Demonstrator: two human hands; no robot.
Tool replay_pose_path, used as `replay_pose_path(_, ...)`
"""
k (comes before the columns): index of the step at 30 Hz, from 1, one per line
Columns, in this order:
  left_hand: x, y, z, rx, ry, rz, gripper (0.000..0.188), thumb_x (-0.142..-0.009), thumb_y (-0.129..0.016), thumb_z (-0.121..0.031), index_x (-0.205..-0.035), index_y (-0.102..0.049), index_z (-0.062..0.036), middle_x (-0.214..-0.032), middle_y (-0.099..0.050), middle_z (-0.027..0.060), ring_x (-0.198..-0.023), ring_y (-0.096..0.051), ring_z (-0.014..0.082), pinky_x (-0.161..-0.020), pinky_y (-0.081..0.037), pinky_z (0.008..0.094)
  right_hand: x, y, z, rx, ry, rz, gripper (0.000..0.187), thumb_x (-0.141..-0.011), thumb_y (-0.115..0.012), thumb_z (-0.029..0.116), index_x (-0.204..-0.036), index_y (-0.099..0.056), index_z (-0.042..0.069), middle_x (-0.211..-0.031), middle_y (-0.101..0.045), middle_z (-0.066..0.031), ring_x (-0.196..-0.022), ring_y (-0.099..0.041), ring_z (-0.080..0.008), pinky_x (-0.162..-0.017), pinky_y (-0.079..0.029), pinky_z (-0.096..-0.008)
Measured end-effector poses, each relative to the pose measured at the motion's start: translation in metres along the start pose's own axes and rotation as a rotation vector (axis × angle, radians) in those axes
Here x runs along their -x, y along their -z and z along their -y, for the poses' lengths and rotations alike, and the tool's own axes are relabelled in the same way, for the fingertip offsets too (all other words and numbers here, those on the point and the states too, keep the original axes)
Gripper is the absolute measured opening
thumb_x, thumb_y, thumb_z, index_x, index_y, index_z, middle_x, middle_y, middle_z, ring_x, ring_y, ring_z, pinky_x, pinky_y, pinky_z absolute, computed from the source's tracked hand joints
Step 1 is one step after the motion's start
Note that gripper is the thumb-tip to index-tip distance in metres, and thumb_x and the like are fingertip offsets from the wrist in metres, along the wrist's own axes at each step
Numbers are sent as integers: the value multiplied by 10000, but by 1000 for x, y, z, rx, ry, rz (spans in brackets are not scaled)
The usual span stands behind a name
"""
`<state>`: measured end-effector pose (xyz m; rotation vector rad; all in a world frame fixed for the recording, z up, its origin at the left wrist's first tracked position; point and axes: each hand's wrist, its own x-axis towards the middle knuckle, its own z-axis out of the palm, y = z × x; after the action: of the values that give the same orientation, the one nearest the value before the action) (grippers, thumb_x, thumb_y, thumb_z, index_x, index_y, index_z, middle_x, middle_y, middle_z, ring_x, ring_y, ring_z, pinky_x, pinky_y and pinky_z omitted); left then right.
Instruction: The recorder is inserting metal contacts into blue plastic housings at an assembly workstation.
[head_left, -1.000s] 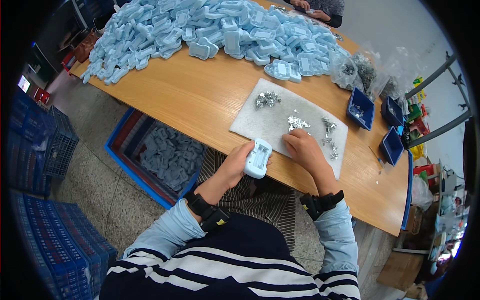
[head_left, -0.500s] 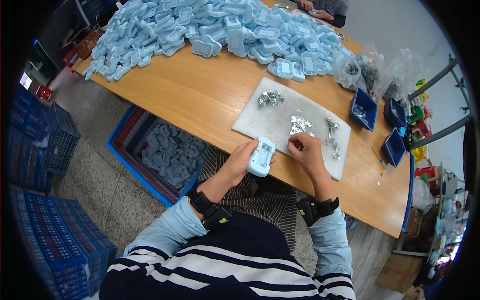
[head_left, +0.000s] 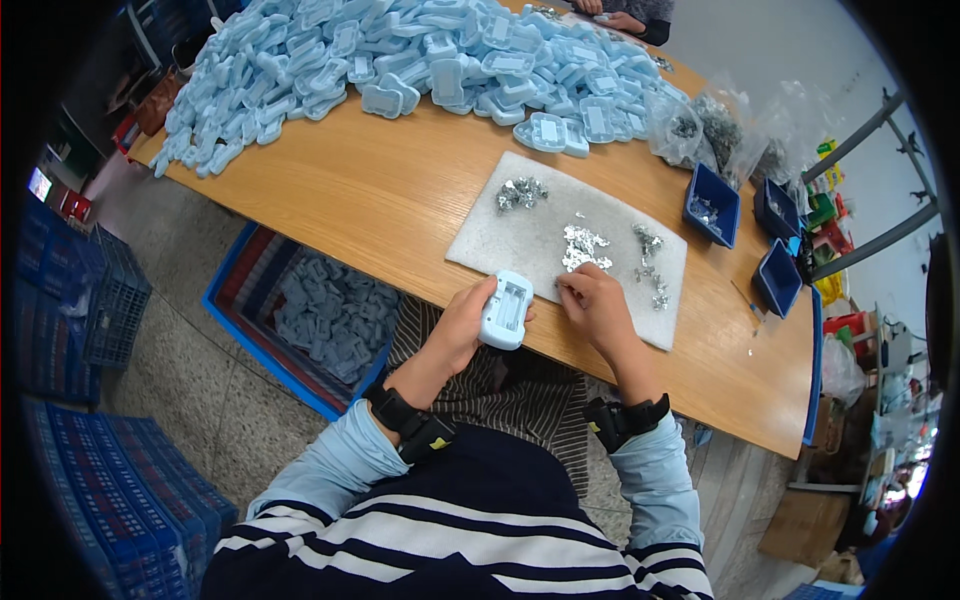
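My left hand [head_left: 463,325] is closed around a light blue plastic casing [head_left: 507,311], held just off the table's near edge with its battery-like compartment facing up. To its right, my right hand [head_left: 594,302] pinches thumb and fingers together over the near edge of a pale foam pad [head_left: 480,235]; whatever is between the fingertips is too small to make out. On the pad lie flat shiny metal pieces [head_left: 583,247], a cluster of small metal parts [head_left: 521,193] at the far left and more small metal parts [head_left: 650,262] at the right.
A big heap of light blue casings [head_left: 400,60] covers the table's far side. Blue bins [head_left: 712,205] and clear bags of metal parts [head_left: 720,125] stand at the right. Below the table, a blue crate [head_left: 270,345] holds more casings. Another person's hand [head_left: 622,22] is at the far edge.
The view has shifted slightly. My right hand's fingertips have come down and left, nearer the casing, while my left hand keeps hold of it.
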<state>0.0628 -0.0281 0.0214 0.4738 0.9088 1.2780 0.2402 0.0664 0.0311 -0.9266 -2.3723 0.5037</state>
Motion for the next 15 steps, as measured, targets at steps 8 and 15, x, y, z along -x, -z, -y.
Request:
replay_pose_path(8, 2, 3, 1, 0, -8, -5, 429, -962, -246, -260, -1122, -472, 67, -1003, -601, 170, -890, -621, 231, -748, -522, 322, -3, 14, 7, -66, -203, -35, 112, -730, -597, 63, -798, -638, -16, -757, -598, -139, -640, -593, -254, -578, -465, -317)
replay_pose_path(15, 1, 1, 1, -8, -9, -2, 429, -961, -263, -269, -1119, -476, 68, -998, -605, 169, -878, -625, 231, -749, -520, 321, -1, -17, 10, 130, -117, -122, 130, -726, -620, 128, -760, -637, 3, -695, -601, -137, -585, -587, -252, -562, -469, -330)
